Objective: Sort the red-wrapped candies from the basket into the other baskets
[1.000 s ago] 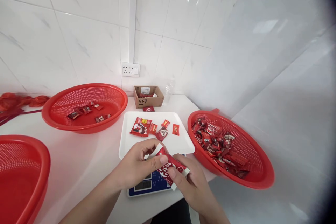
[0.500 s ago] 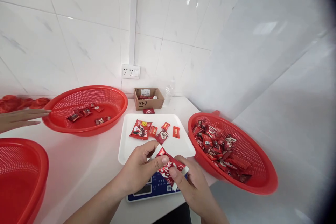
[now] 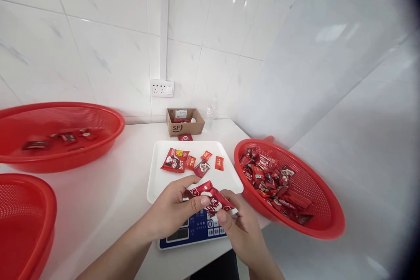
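Between my two hands is a red wrapped snack packet [image 3: 215, 199] with white crimped ends. My left hand [image 3: 179, 208] grips its left end, thumb on top; my right hand [image 3: 241, 227] pinches the right end. The packet hangs over the front of a blue-panelled weighing scale [image 3: 197, 225]. Just beyond, the scale's white tray [image 3: 226, 181] bears a larger red packet [image 3: 175, 160], a dark red packet [image 3: 201, 168] and several small orange-red sachets, one of them an orange-red sachet [image 3: 219, 163] lying apart at the right.
A red basket [image 3: 323, 192] full of packets stands at the right. Another red basket [image 3: 108, 118] with a few packets lies at the back left, and a red basket [image 3: 49, 210] at the front left. Behind the tray are a cardboard box [image 3: 188, 129] and a clear plastic bottle [image 3: 210, 113].
The packet has turned in my hands, its printed face now tilted differently. The back-left basket has slid to the left, and another person's hand there has gone from view.
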A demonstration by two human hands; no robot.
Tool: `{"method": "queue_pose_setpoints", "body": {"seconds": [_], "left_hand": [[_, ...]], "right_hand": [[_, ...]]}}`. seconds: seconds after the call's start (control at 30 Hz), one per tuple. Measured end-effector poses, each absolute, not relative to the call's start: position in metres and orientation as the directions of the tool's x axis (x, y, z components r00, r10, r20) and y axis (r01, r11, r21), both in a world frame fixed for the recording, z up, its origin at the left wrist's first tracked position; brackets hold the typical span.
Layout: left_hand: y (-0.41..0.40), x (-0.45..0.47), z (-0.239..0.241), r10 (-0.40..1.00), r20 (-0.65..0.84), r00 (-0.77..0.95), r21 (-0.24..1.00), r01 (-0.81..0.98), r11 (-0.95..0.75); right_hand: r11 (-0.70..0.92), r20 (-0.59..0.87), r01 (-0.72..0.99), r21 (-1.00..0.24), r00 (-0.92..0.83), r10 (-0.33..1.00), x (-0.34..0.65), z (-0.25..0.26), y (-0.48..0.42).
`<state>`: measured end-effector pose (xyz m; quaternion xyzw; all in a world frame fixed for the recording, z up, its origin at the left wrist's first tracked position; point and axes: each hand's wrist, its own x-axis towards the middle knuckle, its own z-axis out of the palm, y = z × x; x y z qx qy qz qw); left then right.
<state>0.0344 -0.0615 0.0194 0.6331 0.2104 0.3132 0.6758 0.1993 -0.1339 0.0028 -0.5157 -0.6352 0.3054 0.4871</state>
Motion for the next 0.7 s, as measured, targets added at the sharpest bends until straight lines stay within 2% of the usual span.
{"method": "queue_pose_setpoints", "body": {"seconds": [0.13,0.2,0.3,0.4,0.57,0.63,0.7], "left_hand": [[-0.063,0.027,0.026,0.693,0.082,0.716,0.953,0.147,-0.265],[-0.065,0.026,0.027,0.664,0.036,0.747,0.934,0.211,-0.288],[-0.068,0.028,0.025,0.659,-0.021,0.752,0.968,0.179,-0.174],[-0.068,0.03,0.023,0.682,0.011,0.731,0.994,0.068,-0.089],[-0.066,0.03,0.024,0.662,0.014,0.75,0.998,0.035,-0.06],[-0.066,0.03,0.024,0.661,0.006,0.751,0.997,0.046,-0.061],[-0.066,0.03,0.024,0.674,0.023,0.739,0.995,0.049,-0.088]], "right_hand": [[0.282,0.234,0.499,-0.82,-0.157,0.959,0.209,0.011,-0.132],[0.252,0.15,0.566,-0.785,-0.221,0.964,0.209,0.013,-0.13],[0.231,0.11,0.573,-0.787,-0.238,0.965,0.204,0.01,-0.128],[0.233,0.192,0.585,-0.776,-0.133,0.972,0.199,0.006,-0.127],[0.334,0.359,0.618,-0.712,-0.088,0.929,0.195,-0.001,-0.127],[0.349,0.379,0.613,-0.709,-0.086,0.921,0.194,-0.003,-0.126],[0.309,0.34,0.605,-0.734,-0.066,0.938,0.194,-0.005,-0.124]]}}
